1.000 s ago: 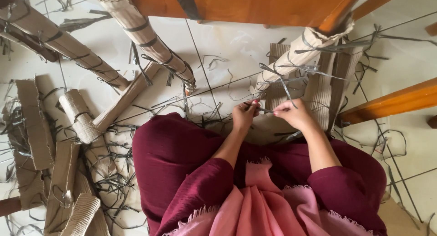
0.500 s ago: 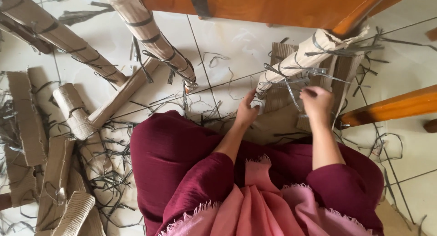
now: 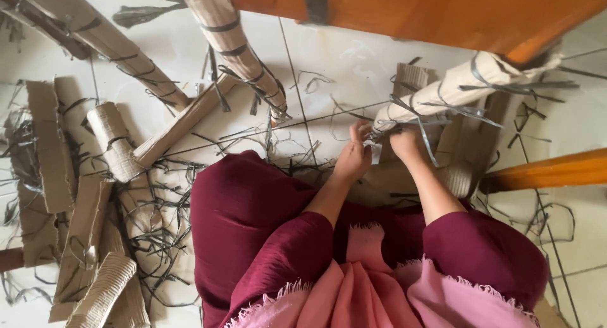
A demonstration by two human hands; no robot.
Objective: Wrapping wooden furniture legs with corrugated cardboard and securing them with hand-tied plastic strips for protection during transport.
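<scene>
Cardboard roll (image 3: pixel 455 87): long axis runs diagonal, near end low by the hands, far end up and to the right, tucked under the orange wooden furniture (image 3: pixel 430 15). Near end points down-left toward the person's lap. Dark straps (image 3: pixel 442 116) wrap it at several spots, loose tails sticking out sideways and hanging down past the grip.

Left hand (image 3: pixel 354 157): at the roll's near end, fingers curled in, pinching something small and pale at the tip. Cannot tell whether it's strap or a scrap of cardboard. Grip nearly closed.

Right hand (image 3: pixel 406 143): just right of the left hand, directly under the roll's near end, fingers curled up against it among the strap tails. Closed around the roll's end or a strap; exact hold hidden by the hand itself.

Both forearms reach forward from dark red sleeves, roughly parallel, wrists close together.

Around the grip:
- Left of it: second strapped cardboard roll (image 3: pixel 234 49), angled, its lower end near the left hand but apart.
- Further left: long flat cardboard bundle (image 3: pixel 101 46), short roll (image 3: pixel 114 141), stack of flat cardboard strips (image 3: pixel 82 239).
- Behind the right hand: flat corrugated pieces (image 3: pixel 468 144) on the floor (image 3: pixel 341 68).
- Right: orange wooden bar (image 3: pixel 550 171), clear of the hands.
- Cut strap scraps (image 3: pixel 158 233) litter the tiles, densest left of the lap.
</scene>
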